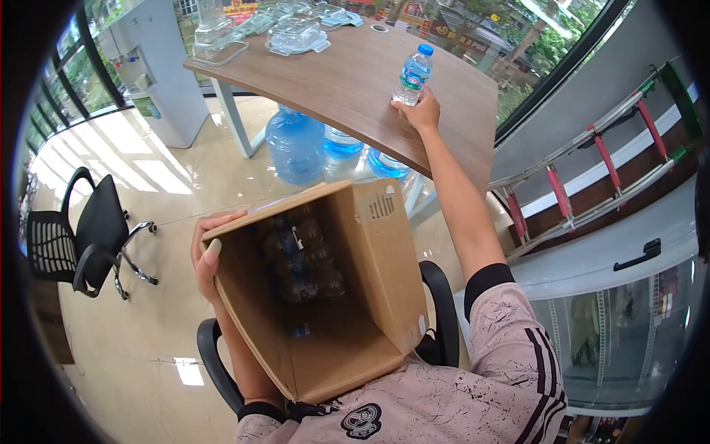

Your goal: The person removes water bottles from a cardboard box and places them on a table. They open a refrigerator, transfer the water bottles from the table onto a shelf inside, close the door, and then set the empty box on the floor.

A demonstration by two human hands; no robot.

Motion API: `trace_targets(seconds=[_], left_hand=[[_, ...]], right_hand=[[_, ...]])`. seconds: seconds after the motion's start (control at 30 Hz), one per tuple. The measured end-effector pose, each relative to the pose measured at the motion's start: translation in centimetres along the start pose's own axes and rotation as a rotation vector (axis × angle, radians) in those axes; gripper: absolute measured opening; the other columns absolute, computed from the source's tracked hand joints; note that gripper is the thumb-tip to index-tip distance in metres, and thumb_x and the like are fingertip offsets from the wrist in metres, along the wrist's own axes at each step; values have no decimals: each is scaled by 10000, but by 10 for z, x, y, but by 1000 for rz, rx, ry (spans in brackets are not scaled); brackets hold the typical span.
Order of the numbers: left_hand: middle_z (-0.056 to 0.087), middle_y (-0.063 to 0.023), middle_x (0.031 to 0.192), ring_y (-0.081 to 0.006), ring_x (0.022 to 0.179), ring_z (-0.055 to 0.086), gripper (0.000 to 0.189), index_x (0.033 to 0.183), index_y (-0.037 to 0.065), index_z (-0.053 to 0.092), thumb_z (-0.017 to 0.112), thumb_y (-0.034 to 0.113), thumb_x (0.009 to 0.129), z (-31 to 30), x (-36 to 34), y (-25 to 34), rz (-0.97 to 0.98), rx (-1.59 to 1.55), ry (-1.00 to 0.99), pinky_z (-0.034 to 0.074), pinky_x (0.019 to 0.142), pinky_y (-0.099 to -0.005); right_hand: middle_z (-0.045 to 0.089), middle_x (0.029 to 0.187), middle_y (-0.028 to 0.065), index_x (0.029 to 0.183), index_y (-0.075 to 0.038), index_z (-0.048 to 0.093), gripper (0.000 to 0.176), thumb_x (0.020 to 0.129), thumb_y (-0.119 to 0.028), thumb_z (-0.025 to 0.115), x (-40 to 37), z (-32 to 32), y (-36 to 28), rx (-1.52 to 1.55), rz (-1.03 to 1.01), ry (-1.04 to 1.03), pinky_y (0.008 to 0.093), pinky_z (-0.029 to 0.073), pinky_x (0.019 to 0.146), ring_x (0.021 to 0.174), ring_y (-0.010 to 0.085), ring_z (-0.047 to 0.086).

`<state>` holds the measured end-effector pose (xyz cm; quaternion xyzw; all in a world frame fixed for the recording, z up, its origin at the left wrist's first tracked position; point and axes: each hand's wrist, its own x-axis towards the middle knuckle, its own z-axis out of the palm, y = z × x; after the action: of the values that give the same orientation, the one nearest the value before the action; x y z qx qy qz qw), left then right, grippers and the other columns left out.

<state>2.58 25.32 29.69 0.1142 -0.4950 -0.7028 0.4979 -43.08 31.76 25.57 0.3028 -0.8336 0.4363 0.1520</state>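
An open cardboard box rests tilted against my body, its opening facing up toward me. Several plastic bottles lie in the shadow inside it. My left hand grips the box's left upper edge, thumb on the rim. Farther up, my right hand is closed round the lower part of a clear water bottle with a blue cap. That bottle stands nearly upright at the wooden table; whether its base touches the top is hard to tell.
Clear containers sit on the table's far left. Large blue water jugs stand under it. A black office chair is at the left, a red-and-silver ladder at the right, above a glass-fronted cabinet.
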Motion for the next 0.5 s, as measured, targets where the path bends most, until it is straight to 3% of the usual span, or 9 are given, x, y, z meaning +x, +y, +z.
trace_targets(seconds=[0.27, 0.4, 0.5], left_hand=[[569, -233, 1060, -287, 986, 555, 483, 1002, -59, 516, 475, 365, 774, -47, -22, 19, 99, -53, 199, 422, 906, -392], [567, -234, 1073, -292, 994, 552, 490, 1038, -59, 505, 467, 365, 793, -58, -29, 26, 158, -110, 167, 420, 913, -396], [565, -237, 1079, -304, 1006, 546, 468, 1049, -57, 498, 459, 340, 804, -70, -37, 20, 182, -179, 185, 412, 928, -409]], right_hand=[[656, 964, 173, 999, -37, 559, 601, 553, -344, 820, 23, 37, -11, -4, -55, -84, 418, 487, 800, 915, 336, 623], [645, 989, 193, 1044, -29, 549, 609, 594, -359, 792, 30, 48, -1, -41, -92, -60, 434, 481, 814, 934, 363, 611], [628, 1026, 225, 1078, -5, 567, 629, 640, -426, 734, 27, 47, -5, -148, 6, -80, 445, 472, 835, 973, 377, 598]])
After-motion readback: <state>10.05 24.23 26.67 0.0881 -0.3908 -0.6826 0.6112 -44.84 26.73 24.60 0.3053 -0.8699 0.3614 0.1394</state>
